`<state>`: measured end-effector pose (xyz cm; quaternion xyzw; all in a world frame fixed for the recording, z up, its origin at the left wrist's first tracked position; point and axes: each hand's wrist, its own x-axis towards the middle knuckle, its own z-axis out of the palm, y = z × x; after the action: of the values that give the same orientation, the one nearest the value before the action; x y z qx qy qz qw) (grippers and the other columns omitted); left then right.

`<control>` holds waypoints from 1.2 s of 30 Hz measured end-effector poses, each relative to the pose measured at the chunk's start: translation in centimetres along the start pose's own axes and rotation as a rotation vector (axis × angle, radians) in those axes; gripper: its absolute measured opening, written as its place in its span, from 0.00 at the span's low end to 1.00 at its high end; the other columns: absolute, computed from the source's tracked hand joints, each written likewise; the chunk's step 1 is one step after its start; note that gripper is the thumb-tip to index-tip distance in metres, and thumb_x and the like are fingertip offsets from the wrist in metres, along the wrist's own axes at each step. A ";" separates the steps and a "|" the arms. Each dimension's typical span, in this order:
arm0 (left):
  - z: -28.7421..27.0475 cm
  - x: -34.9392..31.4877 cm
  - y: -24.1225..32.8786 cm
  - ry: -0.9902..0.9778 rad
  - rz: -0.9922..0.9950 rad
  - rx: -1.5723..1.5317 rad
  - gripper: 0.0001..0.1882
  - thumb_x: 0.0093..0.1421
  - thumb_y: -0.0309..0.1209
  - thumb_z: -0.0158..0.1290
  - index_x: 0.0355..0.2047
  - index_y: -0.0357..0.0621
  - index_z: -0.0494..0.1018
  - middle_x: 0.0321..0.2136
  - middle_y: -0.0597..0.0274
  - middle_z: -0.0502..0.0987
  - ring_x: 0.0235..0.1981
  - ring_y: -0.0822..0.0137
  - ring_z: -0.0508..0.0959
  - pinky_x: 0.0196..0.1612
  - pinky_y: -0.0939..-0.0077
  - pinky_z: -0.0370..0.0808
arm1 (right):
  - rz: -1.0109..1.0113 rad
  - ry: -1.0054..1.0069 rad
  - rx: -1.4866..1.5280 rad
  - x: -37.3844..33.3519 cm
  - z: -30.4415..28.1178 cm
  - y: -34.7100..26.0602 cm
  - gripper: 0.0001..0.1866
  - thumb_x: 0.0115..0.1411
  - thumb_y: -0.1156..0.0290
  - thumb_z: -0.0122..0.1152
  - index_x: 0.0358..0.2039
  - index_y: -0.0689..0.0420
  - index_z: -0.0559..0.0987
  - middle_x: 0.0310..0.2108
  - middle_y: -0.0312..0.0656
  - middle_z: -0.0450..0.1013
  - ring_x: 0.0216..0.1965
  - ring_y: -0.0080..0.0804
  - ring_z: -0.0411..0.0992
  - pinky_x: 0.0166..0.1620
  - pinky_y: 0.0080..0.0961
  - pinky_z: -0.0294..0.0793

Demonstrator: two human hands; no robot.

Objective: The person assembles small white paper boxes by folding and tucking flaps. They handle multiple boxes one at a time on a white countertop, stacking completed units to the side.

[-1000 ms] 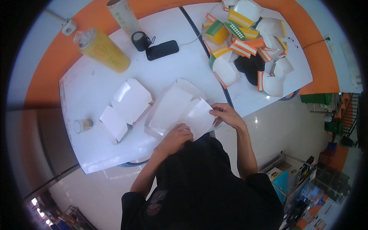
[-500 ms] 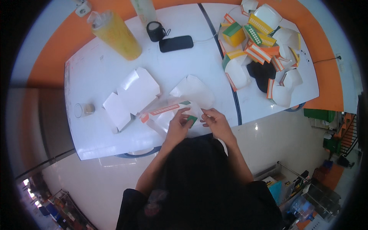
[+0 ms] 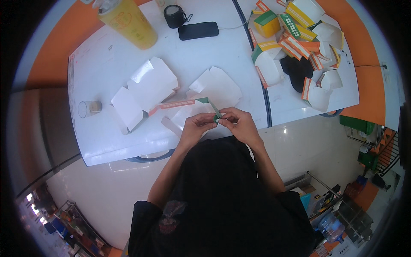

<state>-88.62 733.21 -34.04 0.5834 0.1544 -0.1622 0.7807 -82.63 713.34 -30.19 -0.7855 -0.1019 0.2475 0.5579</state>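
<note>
A: Where is the carton, and what are your two hands doing with it?

B: At the near edge of the white surface (image 3: 98,141), you hold a partly folded carton (image 3: 188,113), its long orange-edged wall raised and a green flap (image 3: 212,105) bent at one corner. Your left hand (image 3: 200,127) pinches that green corner between thumb and fingers; your right hand (image 3: 237,123) pinches it from the other side, the fingertips of the two nearly meeting.

A: And the other containers around you?

B: A white carton blank (image 3: 150,88) lies creased and unfolded to your left, a second blank (image 3: 218,83) just beyond the carton you hold. Across the dark seam to your right sits a pile of cartons (image 3: 295,46) in orange, yellow and green, several tipped open to show white insides; a black item (image 3: 297,73) rests among them.

A: Anything inside the clear cup (image 3: 90,109)?

B: At far left, it shows a brownish patch toward one end; you cannot tell whether that is contents. Clear plastic caps the tall yellow cylinder (image 3: 130,25) ahead of you.
</note>
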 end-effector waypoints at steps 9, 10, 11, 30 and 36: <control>0.5 0.7 -0.4 -0.012 0.012 0.114 0.17 0.60 0.25 0.67 0.49 0.35 0.80 0.44 0.58 0.83 0.48 0.66 0.81 0.54 0.70 0.77 | -0.067 0.016 -0.058 0.0 0.5 1.0 0.13 0.62 0.67 0.71 0.41 0.63 0.83 0.40 0.48 0.79 0.38 0.40 0.80 0.42 0.33 0.80; 0.6 0.7 -0.6 -0.020 0.015 0.059 0.18 0.60 0.25 0.66 0.50 0.35 0.79 0.46 0.59 0.82 0.50 0.66 0.80 0.55 0.69 0.78 | -0.059 0.004 -0.075 0.0 0.4 0.7 0.14 0.62 0.66 0.71 0.41 0.63 0.83 0.41 0.49 0.78 0.38 0.41 0.80 0.43 0.34 0.80; 0.7 0.8 -0.8 -0.039 0.033 -0.015 0.19 0.61 0.25 0.66 0.52 0.36 0.78 0.48 0.59 0.81 0.52 0.66 0.79 0.56 0.69 0.78 | -0.054 -0.007 -0.093 0.1 0.3 0.4 0.14 0.62 0.65 0.71 0.41 0.63 0.83 0.43 0.49 0.77 0.39 0.42 0.80 0.43 0.34 0.80; 0.1 0.9 1.1 0.334 0.196 -0.157 0.12 0.69 0.26 0.58 0.48 0.30 0.76 0.46 0.54 0.81 0.48 0.64 0.82 0.56 0.67 0.81 | -0.134 0.148 -0.099 0.8 3.4 -1.6 0.16 0.63 0.80 0.62 0.52 0.59 0.79 0.44 0.49 0.76 0.40 0.43 0.80 0.42 0.33 0.82; 0.7 0.8 0.0 0.368 0.196 0.037 0.13 0.67 0.24 0.59 0.49 0.30 0.78 0.47 0.55 0.82 0.46 0.65 0.82 0.54 0.71 0.80 | -0.095 0.150 -0.028 0.7 3.8 -0.4 0.13 0.64 0.77 0.64 0.49 0.60 0.81 0.40 0.49 0.79 0.40 0.39 0.80 0.43 0.32 0.82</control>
<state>-87.86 732.44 -34.19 0.6296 0.2338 0.0212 0.7406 -83.88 716.94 -30.99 -0.8040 -0.1002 0.1597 0.5639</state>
